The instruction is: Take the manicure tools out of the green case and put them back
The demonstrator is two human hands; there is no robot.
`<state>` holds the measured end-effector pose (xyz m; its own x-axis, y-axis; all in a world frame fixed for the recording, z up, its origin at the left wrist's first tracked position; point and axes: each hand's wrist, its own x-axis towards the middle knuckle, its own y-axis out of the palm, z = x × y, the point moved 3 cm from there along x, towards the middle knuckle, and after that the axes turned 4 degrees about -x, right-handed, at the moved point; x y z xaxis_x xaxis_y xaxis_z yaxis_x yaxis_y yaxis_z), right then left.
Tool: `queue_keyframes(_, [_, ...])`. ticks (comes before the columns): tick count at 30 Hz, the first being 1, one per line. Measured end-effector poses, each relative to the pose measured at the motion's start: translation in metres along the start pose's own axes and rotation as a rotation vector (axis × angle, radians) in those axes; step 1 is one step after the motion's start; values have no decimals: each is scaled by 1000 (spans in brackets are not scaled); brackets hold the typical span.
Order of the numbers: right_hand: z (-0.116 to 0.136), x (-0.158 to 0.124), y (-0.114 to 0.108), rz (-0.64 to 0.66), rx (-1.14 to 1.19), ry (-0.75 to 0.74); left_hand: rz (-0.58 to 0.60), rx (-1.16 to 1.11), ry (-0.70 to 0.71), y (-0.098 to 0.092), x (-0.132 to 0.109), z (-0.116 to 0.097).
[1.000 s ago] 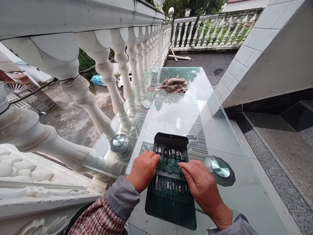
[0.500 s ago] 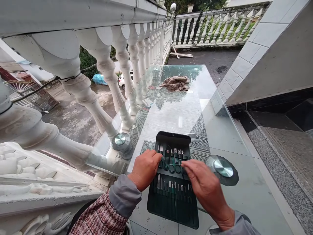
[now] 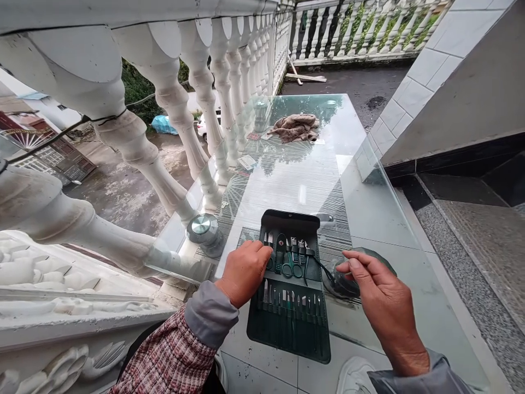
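One thin tool (image 3: pixel 322 267) sits pinched in our right hand (image 3: pixel 379 298); our left hand (image 3: pixel 244 271), fingers curled, holds the case (image 3: pixel 291 331) down. Freeing it calls for a steady pull.

Left hand (image 3: pixel 245 271) rests palm-down, fingers (image 3: pixel 257 249) loosely bent; right hand (image 3: pixel 379 298) hovers, fingertips (image 3: pixel 349 267) pinched.
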<state>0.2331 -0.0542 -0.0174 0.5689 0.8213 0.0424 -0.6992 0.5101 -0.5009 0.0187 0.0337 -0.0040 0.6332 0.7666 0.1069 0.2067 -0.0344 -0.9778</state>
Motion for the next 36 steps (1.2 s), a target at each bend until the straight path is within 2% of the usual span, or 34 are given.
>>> queue_keyframes(14, [7, -8, 11, 120, -7, -82, -40, -11, 33, -1, -1, -1])
queue_keyframes(21, [18, -26, 3, 145, -123, -267, -105, -52, 95, -3, -9, 0])
queue_keyframes(25, [17, -41, 9, 240, -232, -405, -178, -119, 155, -8, -18, -7])
queue_keyframes(28, [14, -51, 9, 279, -302, -503, -267, -224, 255, -14, -30, -24])
queue_keyframes(31, [12, -54, 0, 198, -337, -540, -297, -307, 445, -17, -47, -49])
queue_keyframes(34, [12, -54, -10, 104, -349, -514, -261, -202, 629, -12, -65, -69])
queue_keyframes(36, [12, -57, -10, 126, -348, -507, -255, -29, 747, -6, -76, -77])
